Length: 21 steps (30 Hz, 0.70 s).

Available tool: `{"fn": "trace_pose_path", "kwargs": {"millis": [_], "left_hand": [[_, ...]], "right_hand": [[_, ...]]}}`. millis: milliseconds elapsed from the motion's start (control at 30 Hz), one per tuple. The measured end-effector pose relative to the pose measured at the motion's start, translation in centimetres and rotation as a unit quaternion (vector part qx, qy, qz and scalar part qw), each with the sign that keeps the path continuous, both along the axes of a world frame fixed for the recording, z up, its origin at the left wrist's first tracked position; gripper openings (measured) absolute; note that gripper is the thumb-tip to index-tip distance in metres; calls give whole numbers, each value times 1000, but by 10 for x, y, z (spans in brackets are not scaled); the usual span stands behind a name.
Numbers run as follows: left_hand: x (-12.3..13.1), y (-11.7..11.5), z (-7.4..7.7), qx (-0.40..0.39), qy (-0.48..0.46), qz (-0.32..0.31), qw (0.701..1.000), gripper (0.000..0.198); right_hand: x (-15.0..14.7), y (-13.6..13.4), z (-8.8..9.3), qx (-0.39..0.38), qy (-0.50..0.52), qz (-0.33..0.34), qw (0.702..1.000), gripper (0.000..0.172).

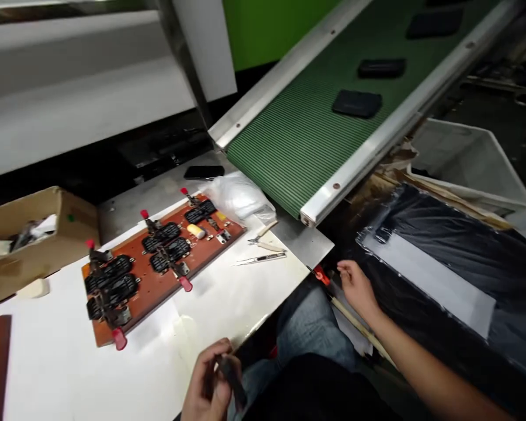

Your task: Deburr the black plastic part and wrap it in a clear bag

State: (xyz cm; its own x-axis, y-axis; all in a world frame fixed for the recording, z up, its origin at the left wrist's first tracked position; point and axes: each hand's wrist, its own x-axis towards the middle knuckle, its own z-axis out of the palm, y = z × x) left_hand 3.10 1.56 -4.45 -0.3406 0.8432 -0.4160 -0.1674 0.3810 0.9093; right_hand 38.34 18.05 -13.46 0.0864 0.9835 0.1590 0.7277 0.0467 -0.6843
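Head view: 1 jig board point(158, 266), 6 black parts, 3 belt pieces point(357, 103).

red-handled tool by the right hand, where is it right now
In the head view the red-handled tool sits at the right corner of the white table, just below the green conveyor, with the right hand beside it, fingertips about touching it.

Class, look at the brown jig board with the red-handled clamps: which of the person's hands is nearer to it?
Left. The left hand, holding a small dark part, sits just below the jig board at the table's near edge. The right hand is off the table, far to the board's right.
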Motion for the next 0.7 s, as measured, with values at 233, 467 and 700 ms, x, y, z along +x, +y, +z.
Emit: {"fn": "trace_pose_path", "kwargs": {"millis": [233, 467, 700], "left_hand": [[-58, 47, -18, -58, 161, 40, 984, 80], [-64, 34, -40, 21, 265, -1, 964, 57], [-66, 27, -47, 104, 256, 22, 961, 44]], "right_hand": [[-112, 53, 115, 94, -26, 264, 960, 25], [-251, 188, 123, 100, -189, 274, 938, 35], [-266, 192, 130, 95, -315, 225, 917, 26]]}}
